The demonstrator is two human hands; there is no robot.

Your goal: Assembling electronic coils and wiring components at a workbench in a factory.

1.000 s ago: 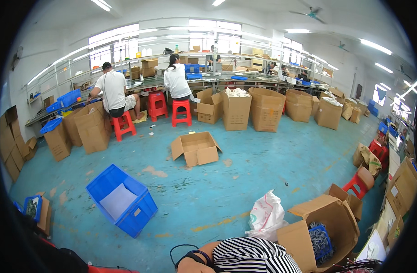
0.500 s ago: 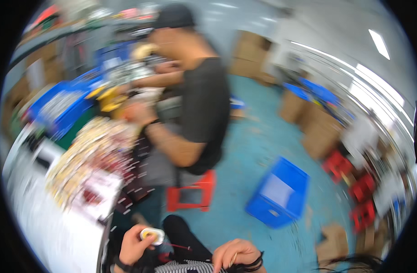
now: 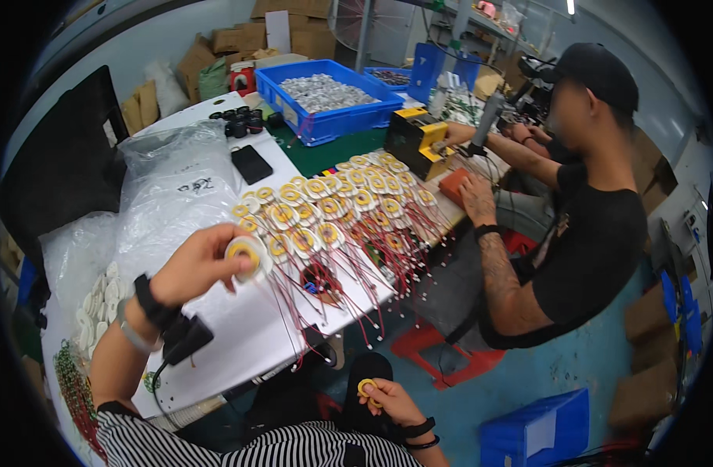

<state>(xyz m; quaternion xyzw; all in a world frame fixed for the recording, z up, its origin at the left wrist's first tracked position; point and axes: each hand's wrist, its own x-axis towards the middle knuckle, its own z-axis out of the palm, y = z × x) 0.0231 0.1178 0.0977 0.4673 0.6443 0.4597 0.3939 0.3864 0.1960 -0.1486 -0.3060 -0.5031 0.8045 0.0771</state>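
Over the white table (image 3: 208,366), my left hand (image 3: 197,261) pinches a round white disc with a yellow coil (image 3: 251,253), thumb on its face. The disc is at the left edge of a wide pile of similar discs (image 3: 325,206), whose thin red wires hang over the table's near edge. Lower down, beside my knee, my right hand (image 3: 397,405) is closed on a yellow ring (image 3: 366,388), held between thumb and fingers. Left of my left forearm lies a heap of bare white discs (image 3: 99,311).
Clear plastic bags (image 3: 173,187) and a black phone (image 3: 252,163) lie behind the pile. Farther back stands a blue bin (image 3: 313,124) of small pale parts. A co-worker (image 3: 582,226) sits on the right, by a yellow-black device (image 3: 415,144). A blue crate (image 3: 535,432) stands on the floor.
My view has swung left onto the table. My left hand has gone from near my lap up to the pile with the disc. A yellow ring now shows in my right hand.
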